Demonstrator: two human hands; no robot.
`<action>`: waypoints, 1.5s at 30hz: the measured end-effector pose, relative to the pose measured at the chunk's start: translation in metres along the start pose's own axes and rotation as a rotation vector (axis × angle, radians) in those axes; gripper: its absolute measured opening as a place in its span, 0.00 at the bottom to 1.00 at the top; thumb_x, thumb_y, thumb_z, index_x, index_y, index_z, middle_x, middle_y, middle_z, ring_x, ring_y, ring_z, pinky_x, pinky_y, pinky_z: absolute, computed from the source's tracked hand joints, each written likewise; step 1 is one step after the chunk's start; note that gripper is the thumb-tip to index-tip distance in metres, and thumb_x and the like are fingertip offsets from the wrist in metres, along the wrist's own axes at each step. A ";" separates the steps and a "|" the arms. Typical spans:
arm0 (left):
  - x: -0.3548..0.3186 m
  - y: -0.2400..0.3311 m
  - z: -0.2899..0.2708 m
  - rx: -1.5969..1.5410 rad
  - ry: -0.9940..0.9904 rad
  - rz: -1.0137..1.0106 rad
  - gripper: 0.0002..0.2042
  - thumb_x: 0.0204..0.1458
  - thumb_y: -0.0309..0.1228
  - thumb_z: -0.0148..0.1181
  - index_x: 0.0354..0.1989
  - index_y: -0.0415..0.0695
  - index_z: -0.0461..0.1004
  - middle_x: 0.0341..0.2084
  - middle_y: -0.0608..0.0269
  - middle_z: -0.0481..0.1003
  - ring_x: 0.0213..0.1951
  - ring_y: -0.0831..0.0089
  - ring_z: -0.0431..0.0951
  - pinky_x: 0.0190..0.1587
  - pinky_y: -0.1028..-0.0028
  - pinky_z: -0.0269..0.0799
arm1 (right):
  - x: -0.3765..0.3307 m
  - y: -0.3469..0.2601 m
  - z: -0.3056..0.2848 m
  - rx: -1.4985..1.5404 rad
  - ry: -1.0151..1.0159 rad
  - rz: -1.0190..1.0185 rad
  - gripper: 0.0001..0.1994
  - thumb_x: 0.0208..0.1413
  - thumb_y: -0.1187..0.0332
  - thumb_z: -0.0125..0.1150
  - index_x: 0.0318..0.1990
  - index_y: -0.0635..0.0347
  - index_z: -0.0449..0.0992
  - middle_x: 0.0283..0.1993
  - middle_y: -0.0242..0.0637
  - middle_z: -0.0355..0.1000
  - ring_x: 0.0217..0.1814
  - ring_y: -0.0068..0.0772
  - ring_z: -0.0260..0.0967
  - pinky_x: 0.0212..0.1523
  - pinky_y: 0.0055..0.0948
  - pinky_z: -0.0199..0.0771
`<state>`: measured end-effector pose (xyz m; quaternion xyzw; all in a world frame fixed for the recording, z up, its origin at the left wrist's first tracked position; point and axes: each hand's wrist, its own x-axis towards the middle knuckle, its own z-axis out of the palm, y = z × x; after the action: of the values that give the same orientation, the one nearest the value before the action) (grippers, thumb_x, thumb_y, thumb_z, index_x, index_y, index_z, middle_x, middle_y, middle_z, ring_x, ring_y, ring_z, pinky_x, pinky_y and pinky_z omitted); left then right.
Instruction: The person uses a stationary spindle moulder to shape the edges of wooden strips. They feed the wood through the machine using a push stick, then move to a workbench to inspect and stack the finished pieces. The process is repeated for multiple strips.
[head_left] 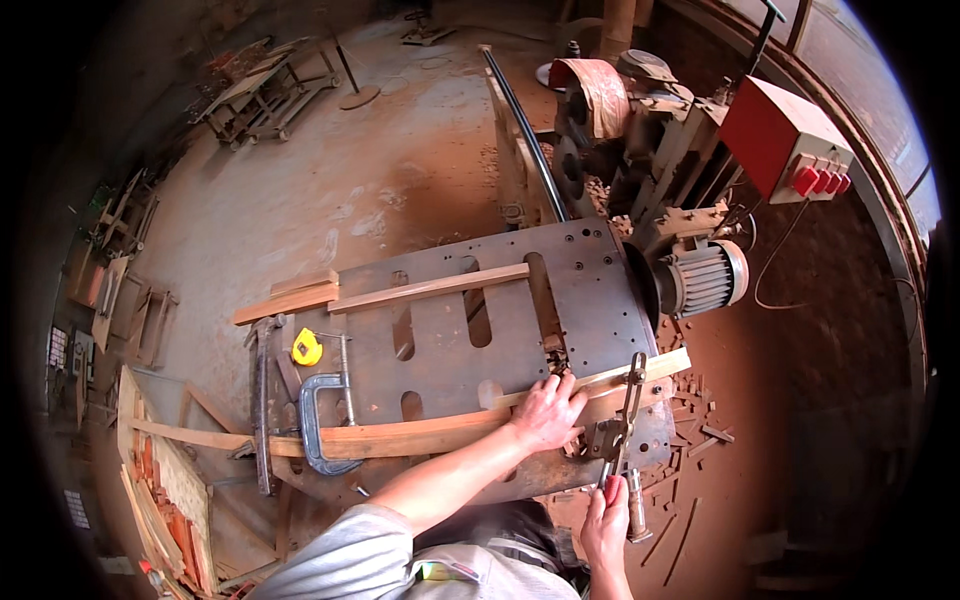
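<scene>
The left hand [548,410] presses flat, fingers spread, on a long wooden strip [420,432] along the near edge of the steel worktop [590,290]. The right hand [606,522] grips a clamp lever [622,420]. One blue C-clamp [322,420] holds the strip's left part; one yellow tape measure [306,347] and two more wood pieces [400,290] lie farther off.

Warm daylight came in from the upper right, washing the dusty floor [330,190] pale. The left side sat dim. Fisheye bending curved every edge, black corners all round, slight softness toward the rim.
</scene>
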<state>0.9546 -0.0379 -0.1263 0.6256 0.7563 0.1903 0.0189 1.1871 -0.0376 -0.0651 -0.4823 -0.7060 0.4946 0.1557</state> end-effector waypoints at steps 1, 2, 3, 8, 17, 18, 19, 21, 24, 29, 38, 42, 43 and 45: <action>0.000 0.000 0.000 -0.002 -0.012 0.004 0.31 0.40 0.48 0.72 0.51 0.42 0.75 0.50 0.45 0.71 0.47 0.54 0.73 0.47 0.59 0.76 | 0.003 0.007 0.005 0.030 0.001 0.104 0.14 0.63 0.72 0.52 0.54 0.68 0.67 0.38 0.45 0.69 0.38 0.40 0.67 0.45 0.36 0.70; 0.000 0.000 0.000 -0.003 -0.015 0.000 0.30 0.40 0.48 0.72 0.50 0.41 0.76 0.51 0.43 0.71 0.48 0.53 0.73 0.47 0.59 0.76 | 0.009 0.014 0.007 0.086 -0.011 0.218 0.13 0.64 0.72 0.51 0.53 0.67 0.67 0.37 0.42 0.70 0.37 0.38 0.66 0.44 0.35 0.70; 0.001 0.001 0.000 -0.037 -0.001 -0.013 0.30 0.39 0.47 0.73 0.48 0.40 0.76 0.52 0.42 0.71 0.49 0.52 0.74 0.48 0.59 0.76 | 0.014 0.019 0.008 0.174 -0.044 0.324 0.10 0.67 0.67 0.51 0.51 0.60 0.71 0.37 0.28 0.71 0.34 0.17 0.66 0.34 0.23 0.68; 0.002 0.010 0.005 0.113 -0.040 -0.042 0.25 0.48 0.38 0.65 0.51 0.35 0.73 0.53 0.36 0.69 0.52 0.48 0.71 0.53 0.53 0.70 | 0.026 0.026 0.008 0.328 -0.092 0.360 0.08 0.64 0.64 0.52 0.37 0.57 0.69 0.26 0.27 0.66 0.25 0.20 0.64 0.28 0.25 0.69; 0.003 -0.003 0.006 0.051 0.053 0.009 0.19 0.38 0.39 0.66 0.38 0.42 0.78 0.47 0.42 0.75 0.47 0.52 0.76 0.45 0.55 0.75 | 0.033 0.035 0.018 0.055 -0.054 0.221 0.09 0.63 0.64 0.58 0.36 0.58 0.69 0.24 0.27 0.64 0.24 0.19 0.62 0.25 0.25 0.66; 0.003 -0.003 0.004 0.038 -0.002 -0.013 0.24 0.36 0.44 0.71 0.40 0.42 0.78 0.49 0.43 0.74 0.47 0.52 0.76 0.47 0.54 0.75 | 0.034 0.035 0.018 -0.089 -0.058 0.193 0.10 0.62 0.63 0.59 0.36 0.59 0.69 0.25 0.27 0.65 0.25 0.20 0.63 0.26 0.27 0.66; 0.005 -0.003 0.002 0.099 0.028 0.010 0.26 0.36 0.46 0.72 0.42 0.42 0.78 0.49 0.44 0.74 0.48 0.52 0.75 0.47 0.54 0.75 | 0.035 0.033 0.019 -0.019 -0.041 0.172 0.11 0.62 0.61 0.60 0.36 0.60 0.70 0.26 0.30 0.67 0.27 0.23 0.65 0.29 0.30 0.68; 0.008 -0.002 -0.002 0.133 0.049 -0.007 0.30 0.36 0.47 0.75 0.46 0.42 0.77 0.49 0.46 0.72 0.48 0.52 0.75 0.48 0.54 0.74 | 0.037 0.028 0.019 -0.009 -0.018 0.195 0.15 0.61 0.59 0.59 0.40 0.64 0.72 0.31 0.38 0.72 0.35 0.32 0.70 0.38 0.36 0.71; 0.013 -0.001 -0.009 0.031 0.105 -0.034 0.33 0.34 0.44 0.77 0.50 0.41 0.76 0.48 0.49 0.71 0.49 0.53 0.73 0.50 0.56 0.73 | 0.041 0.017 0.013 0.026 -0.078 0.200 0.21 0.61 0.55 0.58 0.47 0.68 0.74 0.42 0.52 0.77 0.47 0.49 0.75 0.51 0.43 0.71; 0.017 -0.003 -0.014 0.032 0.094 -0.046 0.34 0.33 0.43 0.77 0.52 0.41 0.76 0.47 0.52 0.71 0.47 0.55 0.73 0.49 0.58 0.72 | 0.049 0.003 0.011 0.028 -0.119 0.147 0.22 0.61 0.54 0.57 0.50 0.68 0.73 0.45 0.57 0.76 0.52 0.56 0.74 0.52 0.45 0.70; 0.015 -0.014 -0.009 0.032 0.159 -0.031 0.33 0.31 0.41 0.78 0.51 0.43 0.77 0.47 0.51 0.72 0.47 0.54 0.74 0.49 0.58 0.74 | 0.059 0.015 0.023 0.040 -0.126 0.087 0.23 0.61 0.53 0.56 0.50 0.67 0.73 0.45 0.58 0.76 0.52 0.59 0.73 0.53 0.45 0.70; 0.014 -0.017 -0.006 0.055 0.172 -0.031 0.32 0.31 0.40 0.77 0.50 0.43 0.78 0.47 0.51 0.72 0.47 0.54 0.74 0.49 0.58 0.74 | 0.062 0.019 0.027 0.023 -0.102 0.051 0.21 0.62 0.53 0.56 0.50 0.64 0.74 0.45 0.59 0.76 0.53 0.61 0.73 0.53 0.47 0.71; 0.014 -0.017 -0.006 0.059 0.173 -0.033 0.32 0.31 0.40 0.77 0.50 0.43 0.78 0.48 0.52 0.73 0.47 0.54 0.74 0.49 0.58 0.74 | 0.063 0.021 0.028 0.016 -0.104 0.028 0.23 0.62 0.53 0.56 0.52 0.65 0.74 0.48 0.60 0.76 0.55 0.61 0.72 0.55 0.46 0.71; 0.014 -0.018 -0.005 0.071 0.171 -0.046 0.31 0.32 0.40 0.77 0.49 0.43 0.78 0.48 0.52 0.73 0.47 0.54 0.74 0.49 0.58 0.74 | 0.066 0.024 0.030 0.014 -0.109 0.001 0.23 0.61 0.53 0.55 0.53 0.65 0.74 0.48 0.60 0.76 0.56 0.61 0.72 0.56 0.46 0.71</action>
<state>0.9337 -0.0283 -0.1245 0.5898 0.7756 0.2157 -0.0637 1.1469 0.0027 -0.1163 -0.4538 -0.7099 0.5251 0.1199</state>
